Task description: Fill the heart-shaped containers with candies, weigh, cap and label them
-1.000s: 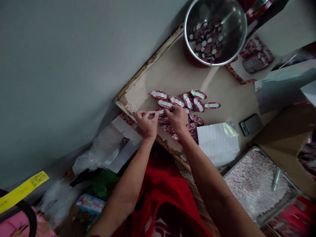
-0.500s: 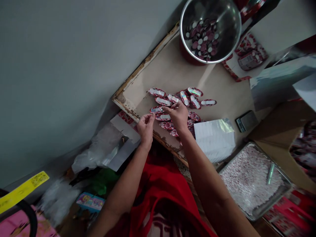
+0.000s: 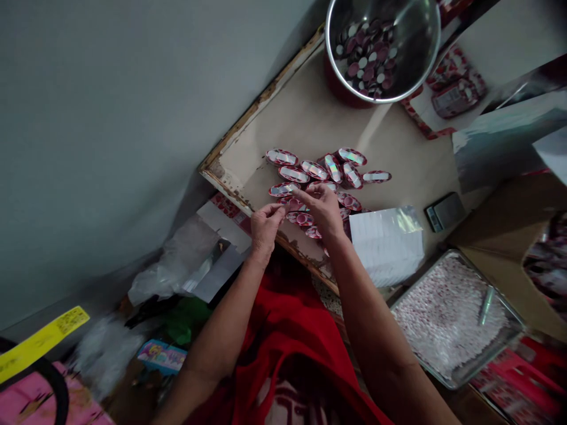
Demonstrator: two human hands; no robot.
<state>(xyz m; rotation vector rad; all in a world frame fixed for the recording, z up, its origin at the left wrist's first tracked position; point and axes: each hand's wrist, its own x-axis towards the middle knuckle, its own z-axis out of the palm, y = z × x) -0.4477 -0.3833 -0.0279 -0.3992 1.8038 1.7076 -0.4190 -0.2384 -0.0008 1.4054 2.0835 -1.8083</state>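
Note:
Small red-and-white printed packs (image 3: 282, 157) stand in crowded rows on the table, ends up. Pale shiny strips show on the upper ones, and pink round discs (image 3: 303, 219) on several lower ones. My left hand (image 3: 264, 231) is at the near edge of the rows, thumb and forefinger pinched together; anything between them is too small to make out. Over the middle of the group is my right hand (image 3: 326, 209), one digit stretched left beside a strip-topped pack (image 3: 284, 189) and the other fingers apart from it. Both hands partly cover the packs underneath.
A steel pot (image 3: 383, 99) of round discs stands at the far side. Right of the packs lie a stack of white sheets (image 3: 385, 245), a small scale (image 3: 445, 212) and a metal tray (image 3: 452, 383) of small pale pieces. A wooden rim (image 3: 261, 101) edges the table by the wall.
My left hand has shifted slightly right, closer to the packs. By its fingertips, a pink disc now shows where a pale strip was. The view has moved a little.

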